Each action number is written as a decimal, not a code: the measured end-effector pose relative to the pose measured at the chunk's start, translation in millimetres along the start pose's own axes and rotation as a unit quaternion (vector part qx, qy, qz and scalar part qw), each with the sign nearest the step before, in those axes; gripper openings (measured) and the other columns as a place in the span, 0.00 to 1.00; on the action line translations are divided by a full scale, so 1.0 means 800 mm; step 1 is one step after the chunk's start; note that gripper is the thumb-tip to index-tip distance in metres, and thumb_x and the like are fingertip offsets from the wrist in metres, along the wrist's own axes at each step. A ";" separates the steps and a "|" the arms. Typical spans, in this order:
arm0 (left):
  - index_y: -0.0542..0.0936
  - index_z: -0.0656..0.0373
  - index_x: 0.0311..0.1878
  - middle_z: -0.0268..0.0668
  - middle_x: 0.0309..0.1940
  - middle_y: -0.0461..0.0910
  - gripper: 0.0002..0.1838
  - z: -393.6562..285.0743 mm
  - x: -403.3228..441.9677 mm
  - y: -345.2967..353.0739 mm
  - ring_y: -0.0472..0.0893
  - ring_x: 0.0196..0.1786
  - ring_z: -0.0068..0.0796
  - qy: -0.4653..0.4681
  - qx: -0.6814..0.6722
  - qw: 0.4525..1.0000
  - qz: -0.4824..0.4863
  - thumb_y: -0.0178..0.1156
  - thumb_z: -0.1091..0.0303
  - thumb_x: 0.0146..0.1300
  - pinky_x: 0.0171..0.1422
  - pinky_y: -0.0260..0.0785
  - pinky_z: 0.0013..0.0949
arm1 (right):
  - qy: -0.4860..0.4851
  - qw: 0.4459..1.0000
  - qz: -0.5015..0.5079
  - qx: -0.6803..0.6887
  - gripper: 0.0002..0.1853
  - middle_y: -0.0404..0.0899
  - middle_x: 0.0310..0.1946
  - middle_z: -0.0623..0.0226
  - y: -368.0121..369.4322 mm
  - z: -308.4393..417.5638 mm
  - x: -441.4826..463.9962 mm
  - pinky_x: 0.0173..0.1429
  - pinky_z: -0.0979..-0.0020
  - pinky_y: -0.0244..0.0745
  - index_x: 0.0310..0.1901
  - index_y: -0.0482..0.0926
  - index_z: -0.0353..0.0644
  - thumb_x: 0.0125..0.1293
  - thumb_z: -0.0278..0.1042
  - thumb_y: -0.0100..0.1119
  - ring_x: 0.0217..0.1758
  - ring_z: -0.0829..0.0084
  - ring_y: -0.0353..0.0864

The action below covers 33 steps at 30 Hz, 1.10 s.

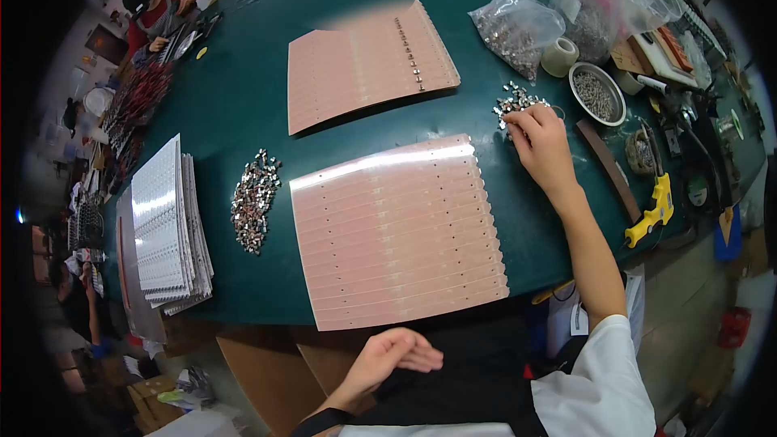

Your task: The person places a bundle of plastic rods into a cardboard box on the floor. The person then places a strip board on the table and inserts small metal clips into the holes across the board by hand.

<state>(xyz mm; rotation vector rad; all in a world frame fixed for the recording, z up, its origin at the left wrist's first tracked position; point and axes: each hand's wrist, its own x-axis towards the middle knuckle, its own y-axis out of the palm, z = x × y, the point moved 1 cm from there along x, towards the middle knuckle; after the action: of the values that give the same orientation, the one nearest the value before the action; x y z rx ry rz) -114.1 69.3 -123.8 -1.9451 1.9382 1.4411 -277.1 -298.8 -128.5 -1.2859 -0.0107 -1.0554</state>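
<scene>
My right hand [541, 142] reaches to a small pile of shiny metal pieces [511, 99] at the table's right, its thumb and fingers curled together at the pile's edge. Whatever sits between the fingertips is too small to make out. My left hand [396, 358] is held in front of my body, just below the table edge, fingers stretched out and holding nothing. Between the hands lies a pinkish sheet [396, 235] marked in rows, with small dark holes and a scalloped right edge. Behind it, a similar pink sheet [356, 73] carries a line of small metal pieces.
A larger heap of metal pieces [256, 202] and a stack of white sheets [166, 218] are on the left. To the right are a metal bowl of small parts [597, 93], plastic bags [518, 24] and a yellow glue gun [654, 210]. Another person [158, 12] works at the far left.
</scene>
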 end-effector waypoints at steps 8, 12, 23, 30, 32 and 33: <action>0.81 0.61 0.47 0.46 0.37 0.85 0.12 -0.124 0.004 0.013 0.85 0.39 0.46 0.272 0.547 0.791 -0.026 0.55 0.64 0.73 0.44 0.76 0.41 | -0.064 0.984 0.080 -0.149 0.04 0.74 0.38 0.56 0.029 0.002 0.027 0.49 0.54 0.68 0.35 0.76 0.39 0.60 0.29 0.58 0.47 0.53 0.74; 0.80 0.59 0.47 0.44 0.34 0.82 0.10 -0.184 0.068 -0.004 0.83 0.39 0.46 0.413 0.718 0.543 -0.138 0.58 0.64 0.69 0.42 0.74 0.47 | -0.049 0.996 0.036 -0.067 0.04 0.75 0.36 0.57 0.023 0.015 0.026 0.47 0.58 0.69 0.38 0.75 0.37 0.63 0.24 0.60 0.42 0.56 0.75; 0.75 0.62 0.58 0.50 0.64 0.70 0.23 -0.209 0.176 -0.061 0.69 0.68 0.53 0.507 0.678 0.519 -0.115 0.65 0.67 0.60 0.73 0.62 0.50 | 0.125 0.944 0.097 0.291 0.06 0.84 0.32 0.63 0.030 0.070 0.020 0.37 0.75 0.76 0.43 0.83 0.32 0.67 0.23 0.61 0.32 0.78 0.81; 0.83 0.60 0.45 0.45 0.42 0.82 0.09 -0.275 0.084 -0.101 0.79 0.50 0.48 0.419 0.659 0.447 -0.436 0.63 0.70 0.63 0.54 0.72 0.43 | 0.042 0.971 0.079 0.221 0.05 0.80 0.33 0.60 0.037 0.074 0.019 0.40 0.68 0.77 0.39 0.83 0.37 0.62 0.26 0.66 0.35 0.64 0.82; 0.82 0.58 0.47 0.45 0.42 0.80 0.11 -0.281 0.060 -0.132 0.79 0.47 0.47 0.315 0.677 0.362 -0.559 0.64 0.68 0.62 0.51 0.73 0.46 | 0.042 0.972 0.088 0.212 0.05 0.78 0.33 0.61 0.044 0.075 0.023 0.40 0.67 0.76 0.38 0.83 0.38 0.61 0.26 0.66 0.35 0.65 0.80; 0.81 0.57 0.49 0.45 0.42 0.79 0.12 -0.279 0.053 -0.146 0.79 0.47 0.46 0.255 0.675 0.357 -0.593 0.64 0.66 0.62 0.50 0.74 0.46 | 0.027 0.971 0.080 0.222 0.05 0.78 0.33 0.63 0.051 0.074 0.023 0.39 0.69 0.75 0.38 0.83 0.37 0.61 0.26 0.66 0.33 0.68 0.79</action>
<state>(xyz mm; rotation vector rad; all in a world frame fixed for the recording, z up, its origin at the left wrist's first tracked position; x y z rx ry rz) 95.0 -73.1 -87.9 -1.6570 0.4032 -1.0151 -209.4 -268.1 -128.7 -0.8372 -0.0958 -0.8851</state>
